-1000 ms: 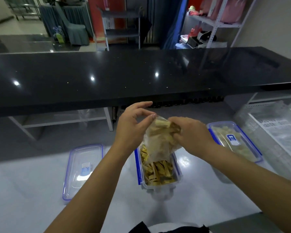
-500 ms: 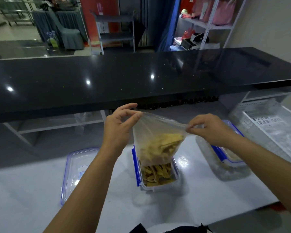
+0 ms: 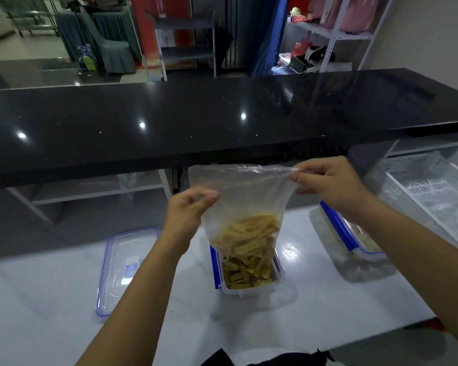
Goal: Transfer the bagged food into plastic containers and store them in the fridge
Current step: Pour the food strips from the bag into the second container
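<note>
Fingertips [image 3: 298, 172] of the right hand [image 3: 333, 186] pinch the clear plastic bag [image 3: 245, 204] by its upper edge while the left hand [image 3: 188, 215] grips its side, holding it upended so the yellow sticks [image 3: 249, 236] drop into the open container [image 3: 249, 273] underneath.

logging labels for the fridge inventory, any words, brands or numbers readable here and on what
None can be read.
Blue sticker on the loose lid: too blurred to read.
Clear bag held by left hand and right hand: no print visible.
Open container: no label visible.
</note>
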